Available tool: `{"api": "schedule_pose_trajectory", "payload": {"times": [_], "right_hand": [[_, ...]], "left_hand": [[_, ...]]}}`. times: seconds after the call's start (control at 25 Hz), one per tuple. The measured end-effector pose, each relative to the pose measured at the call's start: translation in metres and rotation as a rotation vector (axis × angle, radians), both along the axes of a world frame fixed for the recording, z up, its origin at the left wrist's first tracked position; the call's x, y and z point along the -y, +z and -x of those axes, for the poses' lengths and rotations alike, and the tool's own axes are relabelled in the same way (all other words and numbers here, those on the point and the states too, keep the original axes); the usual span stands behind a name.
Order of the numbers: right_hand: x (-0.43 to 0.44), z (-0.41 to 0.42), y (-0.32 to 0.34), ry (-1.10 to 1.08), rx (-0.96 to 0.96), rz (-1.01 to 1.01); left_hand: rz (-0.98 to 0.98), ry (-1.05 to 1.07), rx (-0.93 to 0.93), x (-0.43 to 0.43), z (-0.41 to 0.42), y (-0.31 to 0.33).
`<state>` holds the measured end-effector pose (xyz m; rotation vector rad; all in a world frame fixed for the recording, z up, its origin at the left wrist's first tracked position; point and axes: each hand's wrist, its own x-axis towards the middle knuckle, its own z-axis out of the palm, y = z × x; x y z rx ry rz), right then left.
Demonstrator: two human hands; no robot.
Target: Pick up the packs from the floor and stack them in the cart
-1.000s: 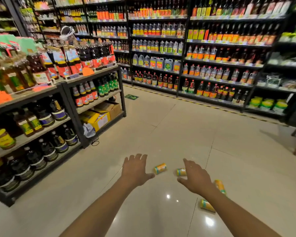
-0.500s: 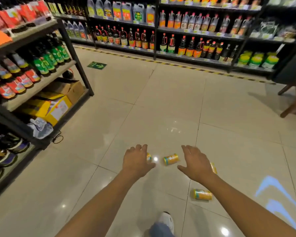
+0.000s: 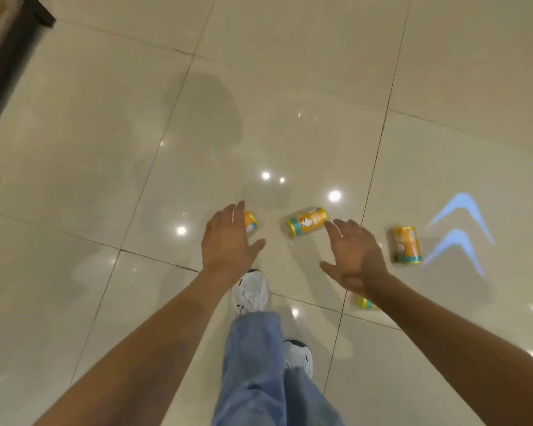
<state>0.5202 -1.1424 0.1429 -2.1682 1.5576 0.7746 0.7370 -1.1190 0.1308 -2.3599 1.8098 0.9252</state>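
Near the centre of the frame, yellow cylindrical packs lie on their sides on the glossy tiled floor [image 3: 99,155]: the left pack [image 3: 251,222] half hidden behind the left hand [image 3: 228,241], the middle pack [image 3: 306,221] just beyond the right hand [image 3: 356,256], the right pack [image 3: 406,245] further toward the right edge, and a fourth pack [image 3: 364,303] mostly covered by the right wrist. They look light and fairly stiff, and likely to roll on the slick tile, so a grasp wrapped round the middle of the body seems safest. Both arms reach forward and down, palms facing the floor. Both hands are spread wide with straight fingers [image 3: 228,216], holding nothing and apparently touching no pack. The cart is not in view.
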Motion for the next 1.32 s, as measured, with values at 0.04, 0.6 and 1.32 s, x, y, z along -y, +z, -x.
{"api": "schedule_pose_trajectory", "payload": {"times": [0.04, 0.6, 1.32], "right_hand": [[0.012, -0.001, -0.03, 0.006, -0.02, -0.015], [0.09, -0.009, -0.359, 0.225, -0.073, -0.125], [0.115, 0.0, -0.257, -0.312, 0.15, -0.119]], "left_hand": [[-0.016, 0.024, -0.013, 0.012, -0.003, -0.031], [-0.23, 0.061, 0.009, 0.049, -0.024, -0.361], [-0.227, 0.302, -0.036, 0.094, -0.007, -0.251]]}}
